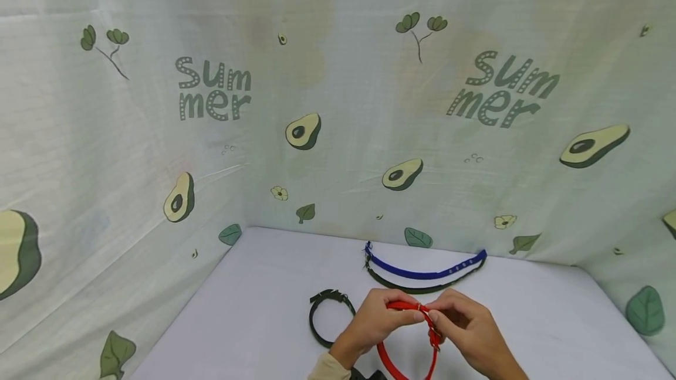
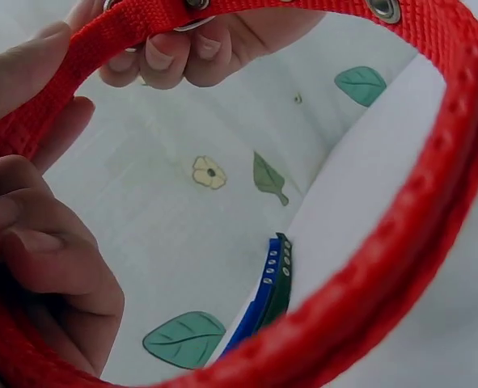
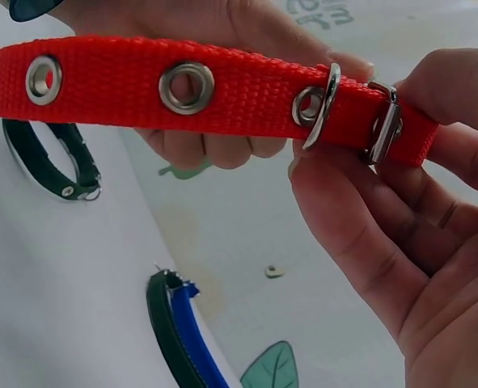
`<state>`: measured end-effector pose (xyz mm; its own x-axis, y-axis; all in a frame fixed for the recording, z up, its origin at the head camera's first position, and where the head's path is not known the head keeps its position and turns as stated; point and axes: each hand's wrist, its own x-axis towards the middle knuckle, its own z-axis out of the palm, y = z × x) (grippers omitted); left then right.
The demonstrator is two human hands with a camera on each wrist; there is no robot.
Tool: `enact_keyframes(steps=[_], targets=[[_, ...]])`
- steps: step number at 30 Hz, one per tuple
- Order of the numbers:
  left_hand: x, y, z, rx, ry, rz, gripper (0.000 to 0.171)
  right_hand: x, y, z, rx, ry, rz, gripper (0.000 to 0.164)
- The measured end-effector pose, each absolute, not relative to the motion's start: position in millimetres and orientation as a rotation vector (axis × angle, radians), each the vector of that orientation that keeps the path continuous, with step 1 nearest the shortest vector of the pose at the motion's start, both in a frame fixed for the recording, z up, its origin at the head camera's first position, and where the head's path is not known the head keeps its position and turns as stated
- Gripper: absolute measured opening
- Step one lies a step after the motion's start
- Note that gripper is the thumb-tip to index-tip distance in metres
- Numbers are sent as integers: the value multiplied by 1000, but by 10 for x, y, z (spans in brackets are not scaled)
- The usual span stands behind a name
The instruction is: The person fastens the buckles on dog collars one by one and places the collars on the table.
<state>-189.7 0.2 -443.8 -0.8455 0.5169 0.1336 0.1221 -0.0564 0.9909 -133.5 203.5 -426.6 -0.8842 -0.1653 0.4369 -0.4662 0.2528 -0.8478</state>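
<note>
A red collar [image 1: 389, 362], webbing with metal eyelets [image 3: 187, 87], hangs as a loop between both hands. My left hand [image 1: 381, 316] grips its strap on the left side, fingers curled round it in the left wrist view. My right hand [image 1: 470, 328] pinches the strap at the metal buckle [image 3: 384, 125]. In the right wrist view a metal ring [image 3: 323, 105] sits beside the buckle, and the strap end [image 3: 420, 137] lies between the right thumb and fingers. The thumb partly hides that end.
On the white table [image 1: 253, 309], a dark green collar [image 1: 313, 322] lies looped left of the hands. Behind them a blue collar [image 1: 417, 275] and another dark green collar [image 1: 409, 290] lie stretched side by side. Printed cloth [image 1: 338, 87] hangs along the table's back and sides.
</note>
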Motion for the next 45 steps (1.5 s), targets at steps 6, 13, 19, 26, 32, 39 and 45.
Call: enact_keyframes(steps=[6,13,19,26,32,39,45], targets=[[-1858,14,-4457,611,1935,1984,20,-1293,2014,-4284,472,-2309,1672,4],[-1839,14,-4464,569,1927,1993,17,-1275,2016,-4282,476,-2312,1649,5],[-1904,-8,-4425,628,1925,2047,19,-1322,1996,-4248,509,-2307,1558,10],[-1955,-72,-4383,653,1980,2101,23,-1367,1900,-4267,504,-2301,1492,15],[-1968,-78,-4329,671,2054,2080,22,-1397,1867,-4269,500,-2283,1400,24],[-1964,-121,-4290,708,2176,2039,24,-1403,1796,-4269,451,-2256,1400,24],[-1988,-153,-4345,682,2217,2016,22,-1396,1704,-4362,362,-2245,1458,20]])
